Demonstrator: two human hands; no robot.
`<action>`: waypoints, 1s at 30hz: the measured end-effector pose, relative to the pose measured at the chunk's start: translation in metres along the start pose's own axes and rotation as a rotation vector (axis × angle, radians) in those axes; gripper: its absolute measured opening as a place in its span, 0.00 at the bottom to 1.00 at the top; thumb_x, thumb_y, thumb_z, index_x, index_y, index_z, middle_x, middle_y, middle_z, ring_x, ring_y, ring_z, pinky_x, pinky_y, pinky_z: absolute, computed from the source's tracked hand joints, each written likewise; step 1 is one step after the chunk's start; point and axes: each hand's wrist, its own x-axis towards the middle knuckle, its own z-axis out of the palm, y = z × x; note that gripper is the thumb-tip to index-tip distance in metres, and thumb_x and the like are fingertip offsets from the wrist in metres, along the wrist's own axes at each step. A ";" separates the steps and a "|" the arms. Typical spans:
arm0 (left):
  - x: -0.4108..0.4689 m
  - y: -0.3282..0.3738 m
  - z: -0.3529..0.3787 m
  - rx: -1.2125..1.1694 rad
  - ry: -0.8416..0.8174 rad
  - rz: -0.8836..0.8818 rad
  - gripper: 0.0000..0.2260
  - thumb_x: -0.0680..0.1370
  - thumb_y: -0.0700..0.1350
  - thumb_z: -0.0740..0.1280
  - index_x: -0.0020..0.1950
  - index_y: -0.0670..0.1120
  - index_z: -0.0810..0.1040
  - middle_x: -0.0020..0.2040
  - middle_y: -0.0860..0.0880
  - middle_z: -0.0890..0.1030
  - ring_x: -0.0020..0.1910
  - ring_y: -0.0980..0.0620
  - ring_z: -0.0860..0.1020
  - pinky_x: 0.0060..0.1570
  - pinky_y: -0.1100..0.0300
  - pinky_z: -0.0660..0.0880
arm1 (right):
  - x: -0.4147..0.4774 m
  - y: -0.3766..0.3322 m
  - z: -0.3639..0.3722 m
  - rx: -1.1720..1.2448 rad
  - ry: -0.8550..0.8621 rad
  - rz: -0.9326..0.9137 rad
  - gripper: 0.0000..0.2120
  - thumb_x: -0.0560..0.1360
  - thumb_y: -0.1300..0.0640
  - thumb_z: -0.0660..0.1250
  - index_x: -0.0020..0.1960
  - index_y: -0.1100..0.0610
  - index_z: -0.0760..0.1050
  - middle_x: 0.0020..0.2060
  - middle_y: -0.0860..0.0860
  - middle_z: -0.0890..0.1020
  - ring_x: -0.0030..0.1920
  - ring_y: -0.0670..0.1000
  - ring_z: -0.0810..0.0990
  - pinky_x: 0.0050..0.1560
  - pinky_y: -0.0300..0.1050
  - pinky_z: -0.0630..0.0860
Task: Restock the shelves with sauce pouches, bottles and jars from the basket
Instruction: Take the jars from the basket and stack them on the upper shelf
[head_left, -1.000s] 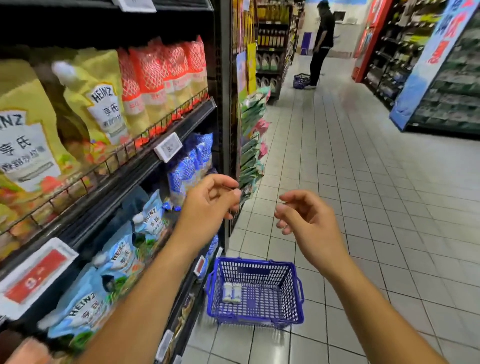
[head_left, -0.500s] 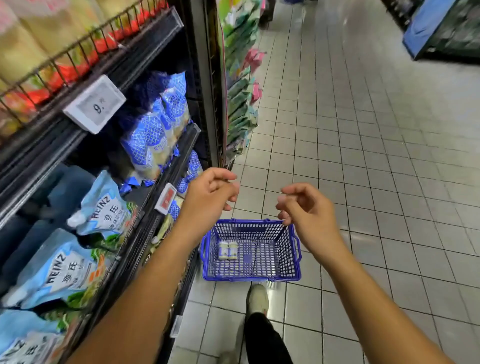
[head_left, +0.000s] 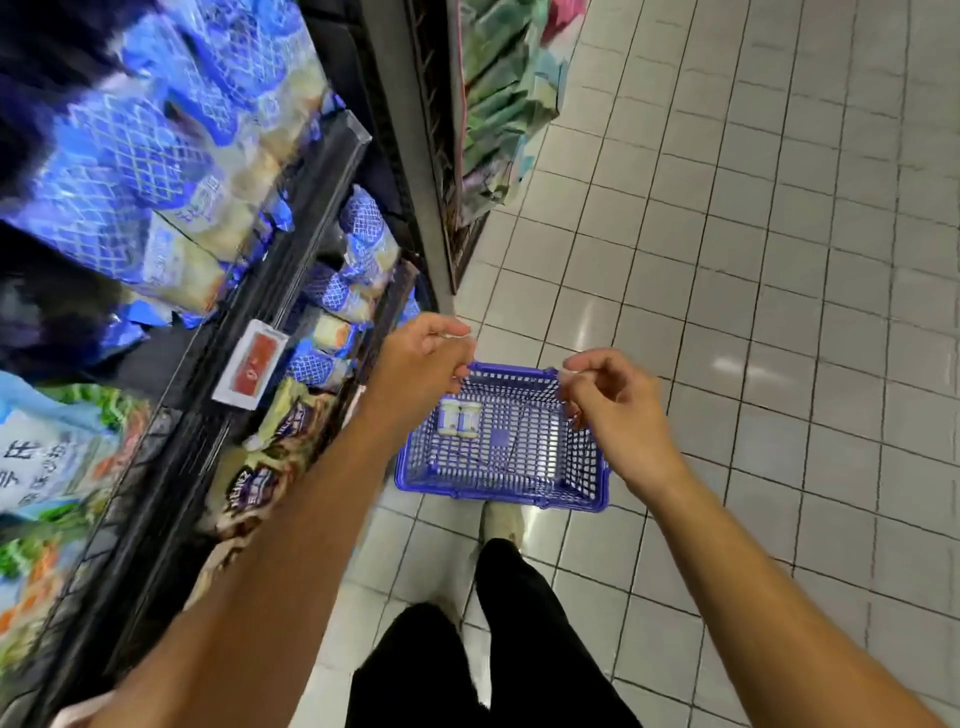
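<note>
Fingers curl loosely on both hands, released and grasping nothing. The left hand (head_left: 415, 364) overlaps the far left corner of a blue plastic mesh basket (head_left: 498, 493) and the right hand (head_left: 618, 410) covers part of its right wall; whether either touches the rim cannot be told. The basket stands on the pale tiled floor (head_left: 779, 260), with two small pale jars (head_left: 458, 418) side by side in its far left corner. A light shoe (head_left: 501, 519) shows just beside the near rim, partly hidden by black trousers (head_left: 519, 623). On the left, the blue-patterned sauce pouches (head_left: 156, 156) on the dark shelves (head_left: 311, 197) are blurred, their labels unreadable.
</note>
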 end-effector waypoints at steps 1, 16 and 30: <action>0.010 -0.010 0.002 0.018 0.015 -0.039 0.04 0.76 0.40 0.68 0.45 0.50 0.77 0.30 0.54 0.82 0.29 0.60 0.78 0.30 0.64 0.76 | 0.010 0.010 0.001 -0.008 -0.016 0.026 0.05 0.80 0.63 0.65 0.48 0.55 0.77 0.39 0.54 0.82 0.37 0.48 0.80 0.39 0.40 0.79; 0.141 -0.240 0.037 0.068 0.036 -0.613 0.09 0.80 0.41 0.65 0.40 0.47 0.74 0.37 0.47 0.76 0.32 0.54 0.75 0.33 0.62 0.75 | 0.150 0.206 0.056 -0.148 -0.133 0.377 0.04 0.81 0.62 0.63 0.48 0.61 0.75 0.38 0.58 0.79 0.34 0.51 0.76 0.31 0.37 0.74; 0.269 -0.482 0.039 0.335 0.053 -0.727 0.04 0.78 0.42 0.68 0.50 0.44 0.76 0.48 0.44 0.80 0.43 0.47 0.78 0.48 0.52 0.78 | 0.264 0.465 0.130 -0.294 -0.249 0.539 0.08 0.78 0.62 0.67 0.41 0.56 0.72 0.38 0.60 0.78 0.38 0.56 0.77 0.39 0.52 0.75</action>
